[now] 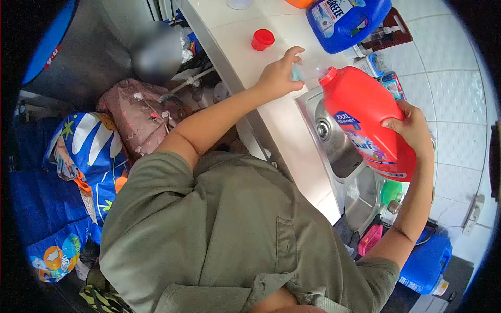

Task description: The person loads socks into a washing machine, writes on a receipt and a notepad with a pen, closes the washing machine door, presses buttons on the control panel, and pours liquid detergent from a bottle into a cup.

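My right hand (409, 128) is closed on a large red Surf detergent jug (360, 112), which is tilted over the sink, its uncapped mouth pointing toward my left hand. Over the counter, my left hand (282, 74) curls its fingers and thumb around a small clear plastic container (311, 69) with a bluish-green patch. The jug's mouth lies right by this container; whether they touch I cannot tell. Any liquid passing between them is not visible. A red cap (262, 39) sits on the white counter (284, 122) beyond my left hand.
A blue Breeze bottle (344, 23) lies near the tiled wall (451, 99). Below the jug is a steel sink (342, 156) with a second basin (360, 206). Another blue jug (428, 263) is at lower right. Filled bags (138, 112) crowd the left side.
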Available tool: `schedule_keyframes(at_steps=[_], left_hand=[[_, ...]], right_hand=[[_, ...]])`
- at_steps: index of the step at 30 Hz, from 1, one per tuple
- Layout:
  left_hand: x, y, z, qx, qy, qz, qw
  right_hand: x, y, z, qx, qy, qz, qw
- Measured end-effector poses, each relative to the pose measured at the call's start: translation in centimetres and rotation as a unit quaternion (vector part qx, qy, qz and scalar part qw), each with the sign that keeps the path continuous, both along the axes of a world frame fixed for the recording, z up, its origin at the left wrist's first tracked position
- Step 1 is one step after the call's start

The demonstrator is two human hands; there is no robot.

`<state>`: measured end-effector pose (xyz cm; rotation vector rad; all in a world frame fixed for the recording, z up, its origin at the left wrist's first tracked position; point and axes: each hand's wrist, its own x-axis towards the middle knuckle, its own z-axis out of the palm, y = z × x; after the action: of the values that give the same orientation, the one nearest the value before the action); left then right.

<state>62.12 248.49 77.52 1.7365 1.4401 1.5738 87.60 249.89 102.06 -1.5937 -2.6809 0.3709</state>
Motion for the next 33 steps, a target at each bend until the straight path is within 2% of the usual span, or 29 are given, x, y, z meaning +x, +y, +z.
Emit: schedule_keyframes(at_steps=[8, 18, 26, 33], left_hand=[[0.0, -0.4, 0.4, -0.048, -0.029, -0.031, 0.998], [0.2, -0.3, 0.2, -0.046, -0.026, -0.024, 0.998], [0.5, -0.2, 0.0, -0.062, -0.033, -0.041, 0.997], [0.6, -0.3, 0.0, -0.067, -0.034, -0.042, 0.996]], right_hand=[[-0.8, 0.4, 0.9, -0.026, -0.021, -0.015, 0.999], [-1.6, 0.5, 1.7, -0.040, -0.036, 0.000, 0.999], [-1.2, 1.2, 1.7, -0.007, -0.067, 0.011, 0.998], [-2.5, 0.3, 2.4, -0.026, -0.079, -0.010, 0.997]])
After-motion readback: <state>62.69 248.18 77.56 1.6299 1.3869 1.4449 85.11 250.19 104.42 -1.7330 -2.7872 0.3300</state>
